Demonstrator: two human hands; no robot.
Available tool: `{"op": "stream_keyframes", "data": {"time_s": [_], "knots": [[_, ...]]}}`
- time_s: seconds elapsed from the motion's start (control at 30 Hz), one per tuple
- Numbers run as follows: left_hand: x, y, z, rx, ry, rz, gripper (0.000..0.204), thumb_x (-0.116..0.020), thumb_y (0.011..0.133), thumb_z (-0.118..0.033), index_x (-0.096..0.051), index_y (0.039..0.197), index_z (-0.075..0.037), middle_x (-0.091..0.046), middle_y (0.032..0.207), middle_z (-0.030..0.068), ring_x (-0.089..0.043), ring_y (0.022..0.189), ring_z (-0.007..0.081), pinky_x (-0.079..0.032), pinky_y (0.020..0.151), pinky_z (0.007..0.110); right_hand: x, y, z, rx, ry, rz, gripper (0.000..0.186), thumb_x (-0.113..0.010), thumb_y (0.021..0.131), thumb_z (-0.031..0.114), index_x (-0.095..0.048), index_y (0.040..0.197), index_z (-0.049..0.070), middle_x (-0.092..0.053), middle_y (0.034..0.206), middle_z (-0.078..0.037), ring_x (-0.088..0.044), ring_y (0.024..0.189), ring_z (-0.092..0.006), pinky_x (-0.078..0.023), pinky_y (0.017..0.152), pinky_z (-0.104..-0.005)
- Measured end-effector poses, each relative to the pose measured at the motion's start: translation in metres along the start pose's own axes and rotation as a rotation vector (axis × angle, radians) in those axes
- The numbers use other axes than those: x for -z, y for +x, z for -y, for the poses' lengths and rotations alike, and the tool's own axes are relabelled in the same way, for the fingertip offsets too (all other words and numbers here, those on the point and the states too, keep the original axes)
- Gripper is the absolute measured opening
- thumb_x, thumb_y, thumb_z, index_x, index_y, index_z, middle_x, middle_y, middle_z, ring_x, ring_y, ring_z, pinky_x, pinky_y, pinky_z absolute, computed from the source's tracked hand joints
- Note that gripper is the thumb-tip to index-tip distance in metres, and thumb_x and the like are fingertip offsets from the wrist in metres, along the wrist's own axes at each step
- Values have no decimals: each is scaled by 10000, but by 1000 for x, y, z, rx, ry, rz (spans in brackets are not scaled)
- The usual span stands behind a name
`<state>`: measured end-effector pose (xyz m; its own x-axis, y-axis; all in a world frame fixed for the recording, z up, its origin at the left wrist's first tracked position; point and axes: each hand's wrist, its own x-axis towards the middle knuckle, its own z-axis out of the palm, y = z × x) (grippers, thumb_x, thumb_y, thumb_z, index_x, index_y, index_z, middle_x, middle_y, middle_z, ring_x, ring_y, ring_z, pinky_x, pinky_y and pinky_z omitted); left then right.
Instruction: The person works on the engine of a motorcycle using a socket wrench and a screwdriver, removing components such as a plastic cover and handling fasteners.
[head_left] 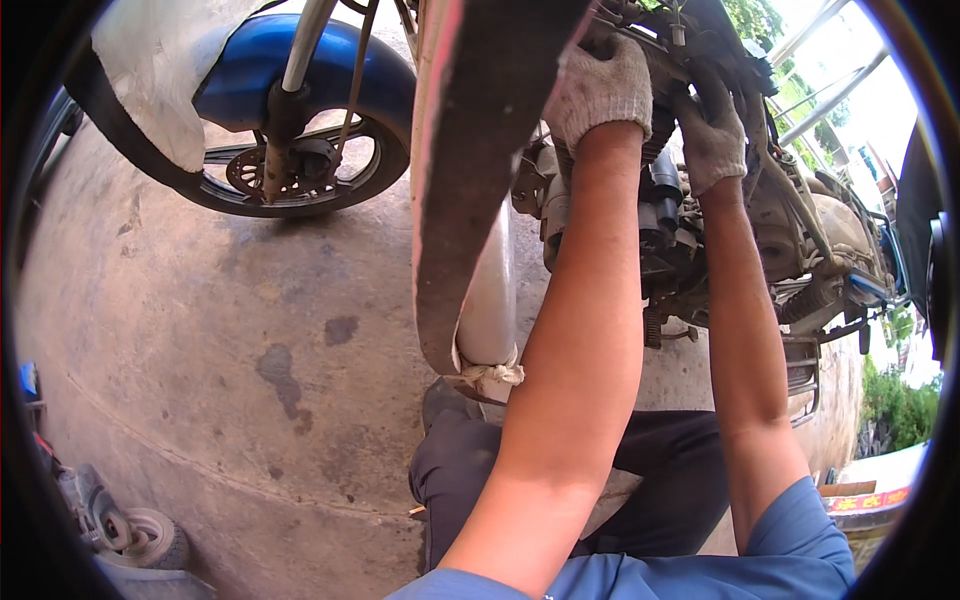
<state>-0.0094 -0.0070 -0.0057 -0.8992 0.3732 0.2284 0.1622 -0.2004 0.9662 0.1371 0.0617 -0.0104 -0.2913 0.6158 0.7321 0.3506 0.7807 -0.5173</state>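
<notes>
My left hand (598,95), in a pale knit glove, curls its fingers into the motorcycle's engine area (665,215) at top centre; what they hold is hidden. My right hand (712,135), in a soiled glove, reaches up among dark frame parts and hoses just to its right; its fingertips are unclear against them. Left of my forearms, a long dark strip (452,200) with a pink edge runs down beside a silver tube (485,300), where knotted cord (500,372) is tied round the lower end.
A blue front mudguard (262,70) and wheel (330,200) stand at upper left, beside a hanging white sheet (150,60). A small wheeled item (150,540) sits at lower left on stained concrete (230,350). Greenery (895,400) and a red-lettered board (875,500) are at right.
</notes>
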Motion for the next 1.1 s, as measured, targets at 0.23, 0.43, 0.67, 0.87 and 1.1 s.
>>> {"op": "stream_keyframes", "data": {"time_s": [0.23,0.43,0.67,0.87,1.1], "knots": [[3,2,6,-4,80,131,616,-700,804,-443,-623,1257,-33,-686,1199,261,-656,1150,420,-508,1022,478,-11,-9,-2,42,-215,-60,546,-724,854,119,-569,1373,48,-660,1286,-126,-636,1172,-246,-509,1008,-381],[6,7,31,-52,177,373,591,-685,914,-381,-562,1372,-28,-638,1316,244,-600,1253,413,-468,1076,462,4,11,2,-119,-270,104,529,-781,840,371,-671,1251,57,-715,1209,-174,-670,1164,-335,-528,991,-419],[-6,33,42,-117,37,356,594,-625,968,-379,-550,1436,-21,-614,1398,253,-567,1318,415,-429,1110,430,-3,11,-3,-6,-358,12,555,-731,884,420,-632,1306,73,-690,1181,-221,-652,1102,-410,-515,955,-465],[-10,34,55,-287,-14,284,608,-631,956,-446,-572,1398,-32,-643,1318,285,-593,1252,451,-464,1066,461,-2,4,-2,156,-293,25,495,-756,895,349,-599,1265,60,-678,1147,-199,-647,1072,-398,-525,902,-474],[-12,22,53,-274,-106,268,656,-706,904,-467,-640,1368,-8,-678,1342,202,-632,1243,329,-444,1080,383,2,7,9,-102,-133,150,457,-716,891,303,-628,1254,41,-719,1141,-189,-688,1084,-333,-537,938,-432]]}}
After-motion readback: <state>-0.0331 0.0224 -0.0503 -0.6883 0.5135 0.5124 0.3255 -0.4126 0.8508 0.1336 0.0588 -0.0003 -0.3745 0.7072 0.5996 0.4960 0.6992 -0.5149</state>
